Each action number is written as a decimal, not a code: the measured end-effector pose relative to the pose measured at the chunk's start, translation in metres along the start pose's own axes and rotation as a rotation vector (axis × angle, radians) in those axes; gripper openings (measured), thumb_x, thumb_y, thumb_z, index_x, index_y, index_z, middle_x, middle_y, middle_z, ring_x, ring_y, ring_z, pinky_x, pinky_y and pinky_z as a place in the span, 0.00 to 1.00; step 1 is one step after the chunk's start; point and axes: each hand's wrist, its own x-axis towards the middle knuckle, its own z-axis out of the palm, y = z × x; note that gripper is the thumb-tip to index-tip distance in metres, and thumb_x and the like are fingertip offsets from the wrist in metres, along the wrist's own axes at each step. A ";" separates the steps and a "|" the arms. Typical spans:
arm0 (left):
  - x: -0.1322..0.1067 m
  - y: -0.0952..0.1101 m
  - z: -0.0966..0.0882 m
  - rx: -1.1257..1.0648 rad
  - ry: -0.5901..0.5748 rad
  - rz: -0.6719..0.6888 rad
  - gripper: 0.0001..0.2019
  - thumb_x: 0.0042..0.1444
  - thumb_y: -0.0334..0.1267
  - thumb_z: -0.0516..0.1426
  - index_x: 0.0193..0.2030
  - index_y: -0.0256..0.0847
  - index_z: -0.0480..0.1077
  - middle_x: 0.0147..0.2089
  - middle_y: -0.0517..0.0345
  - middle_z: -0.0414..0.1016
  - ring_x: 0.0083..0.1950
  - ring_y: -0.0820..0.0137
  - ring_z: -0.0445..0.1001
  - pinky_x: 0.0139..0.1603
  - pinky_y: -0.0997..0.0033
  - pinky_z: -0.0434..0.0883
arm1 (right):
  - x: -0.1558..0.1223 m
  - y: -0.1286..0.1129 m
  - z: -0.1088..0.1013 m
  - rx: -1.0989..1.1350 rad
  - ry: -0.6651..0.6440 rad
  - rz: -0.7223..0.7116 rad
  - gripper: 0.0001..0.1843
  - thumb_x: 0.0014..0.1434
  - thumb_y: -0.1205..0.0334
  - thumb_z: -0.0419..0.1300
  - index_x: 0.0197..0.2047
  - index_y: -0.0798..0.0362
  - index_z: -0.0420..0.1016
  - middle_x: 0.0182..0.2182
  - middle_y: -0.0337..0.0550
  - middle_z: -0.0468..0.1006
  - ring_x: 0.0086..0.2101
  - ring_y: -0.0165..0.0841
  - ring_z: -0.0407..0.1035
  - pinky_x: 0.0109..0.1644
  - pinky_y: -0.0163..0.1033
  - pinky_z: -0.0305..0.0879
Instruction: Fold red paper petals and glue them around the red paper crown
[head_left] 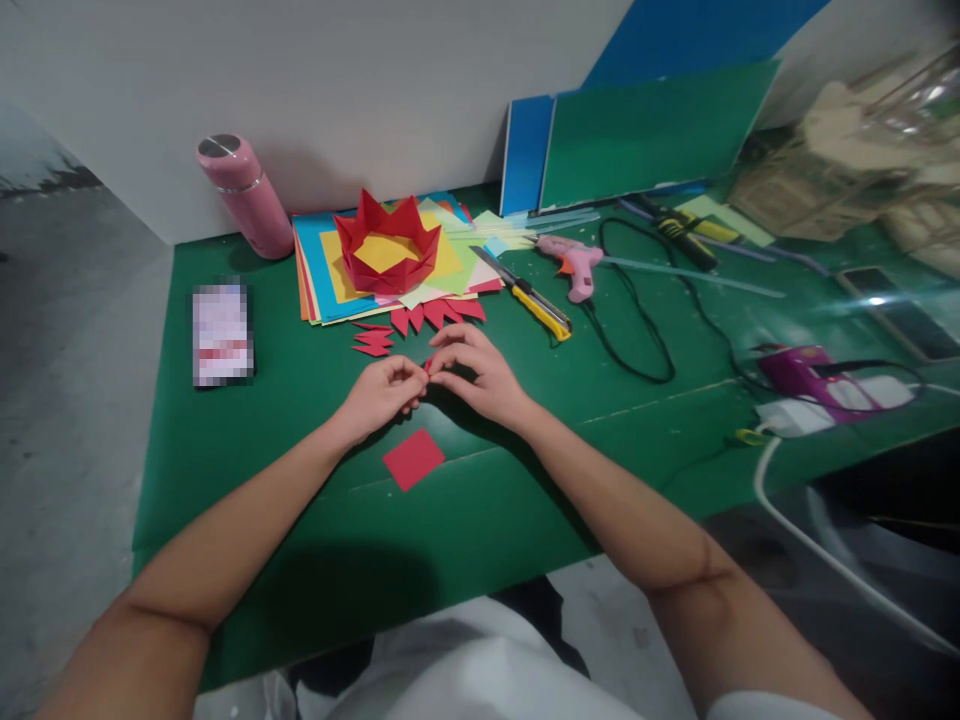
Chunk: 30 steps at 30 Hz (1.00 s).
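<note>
Between the fingertips of my left hand (384,393) and my right hand (480,375) is a small folded piece of red paper (428,368), mostly hidden by the fingers. Both hands pinch it, thumb against forefinger, just above the green table. Nearer to me a flat red paper square (413,459) lies turned like a diamond. Just beyond the hands are several pointed folded red paper pieces (437,314), with a smaller group of red folded pieces (373,339) to their left. Behind them a red folded paper ring with points (388,245) rests on coloured paper sheets (307,270).
A utility knife (534,300) and a pink glue gun (574,262) with a looping black cord lie right of the papers. A pink flask (251,200) and a blurred-out phone-like object (221,335) are at left. A power strip (817,405) lies at right.
</note>
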 end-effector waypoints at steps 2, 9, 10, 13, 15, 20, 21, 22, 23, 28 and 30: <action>0.000 -0.002 0.003 0.003 0.045 -0.003 0.12 0.48 0.43 0.62 0.27 0.38 0.66 0.21 0.62 0.70 0.18 0.79 0.65 0.19 0.79 0.62 | 0.000 0.000 0.000 0.014 -0.022 0.041 0.04 0.61 0.62 0.58 0.35 0.51 0.73 0.45 0.47 0.69 0.46 0.36 0.66 0.47 0.44 0.67; 0.000 -0.007 0.003 0.033 0.047 0.027 0.14 0.49 0.46 0.63 0.27 0.37 0.68 0.20 0.62 0.71 0.19 0.78 0.67 0.20 0.78 0.66 | 0.000 0.001 0.004 0.133 -0.039 0.160 0.03 0.60 0.63 0.58 0.33 0.52 0.70 0.36 0.43 0.74 0.38 0.32 0.69 0.41 0.39 0.66; 0.000 -0.007 0.003 0.036 0.041 0.034 0.14 0.49 0.46 0.63 0.27 0.37 0.68 0.20 0.61 0.71 0.19 0.78 0.67 0.21 0.78 0.66 | 0.000 0.001 0.005 0.184 -0.037 0.196 0.03 0.59 0.63 0.58 0.33 0.52 0.70 0.34 0.41 0.74 0.35 0.31 0.69 0.40 0.38 0.66; -0.001 -0.008 0.003 0.038 0.045 0.049 0.14 0.47 0.46 0.64 0.28 0.36 0.69 0.21 0.61 0.72 0.20 0.77 0.68 0.22 0.77 0.68 | -0.001 0.002 0.007 0.341 -0.019 0.295 0.05 0.56 0.61 0.60 0.33 0.52 0.69 0.30 0.38 0.73 0.31 0.28 0.68 0.38 0.37 0.66; -0.001 -0.010 0.004 0.041 0.055 0.055 0.14 0.46 0.45 0.65 0.29 0.36 0.69 0.21 0.61 0.72 0.20 0.77 0.68 0.22 0.77 0.68 | -0.001 0.003 0.007 0.394 -0.003 0.326 0.06 0.54 0.61 0.62 0.31 0.53 0.69 0.30 0.38 0.74 0.31 0.28 0.69 0.38 0.37 0.67; -0.002 -0.013 0.007 0.071 0.068 0.075 0.15 0.45 0.45 0.65 0.30 0.36 0.70 0.19 0.63 0.71 0.19 0.77 0.68 0.22 0.77 0.68 | 0.000 0.002 0.004 0.437 -0.019 0.372 0.08 0.52 0.60 0.64 0.31 0.53 0.71 0.30 0.39 0.74 0.31 0.28 0.69 0.39 0.37 0.67; -0.002 -0.013 0.006 0.079 0.066 0.077 0.15 0.45 0.46 0.65 0.30 0.36 0.70 0.20 0.62 0.71 0.20 0.77 0.68 0.22 0.77 0.68 | 0.001 0.002 0.004 0.454 -0.021 0.379 0.08 0.52 0.59 0.64 0.31 0.53 0.70 0.29 0.38 0.74 0.31 0.28 0.69 0.38 0.37 0.67; -0.002 -0.013 0.006 0.084 0.063 0.078 0.15 0.46 0.46 0.65 0.30 0.36 0.70 0.20 0.62 0.71 0.20 0.77 0.69 0.22 0.76 0.68 | 0.001 0.002 0.003 0.475 -0.020 0.386 0.08 0.51 0.60 0.65 0.32 0.53 0.70 0.29 0.37 0.74 0.30 0.27 0.69 0.38 0.37 0.67; -0.002 -0.014 0.006 0.084 0.059 0.079 0.15 0.46 0.46 0.65 0.30 0.36 0.70 0.20 0.61 0.71 0.20 0.77 0.69 0.23 0.76 0.68 | 0.002 0.003 0.003 0.500 -0.015 0.391 0.09 0.51 0.60 0.65 0.32 0.53 0.70 0.29 0.37 0.73 0.30 0.27 0.68 0.38 0.36 0.67; 0.000 -0.013 0.005 0.041 0.056 0.070 0.15 0.47 0.46 0.64 0.30 0.36 0.69 0.23 0.59 0.73 0.21 0.77 0.70 0.22 0.77 0.68 | 0.003 0.004 0.003 0.589 0.001 0.418 0.10 0.50 0.61 0.67 0.33 0.52 0.69 0.29 0.35 0.73 0.29 0.25 0.68 0.38 0.36 0.66; 0.001 -0.012 0.006 0.020 0.066 0.061 0.14 0.47 0.45 0.64 0.30 0.36 0.69 0.24 0.59 0.73 0.20 0.77 0.70 0.21 0.77 0.67 | 0.003 0.004 0.003 0.608 0.008 0.431 0.11 0.50 0.61 0.67 0.34 0.52 0.69 0.29 0.35 0.73 0.29 0.25 0.68 0.38 0.35 0.66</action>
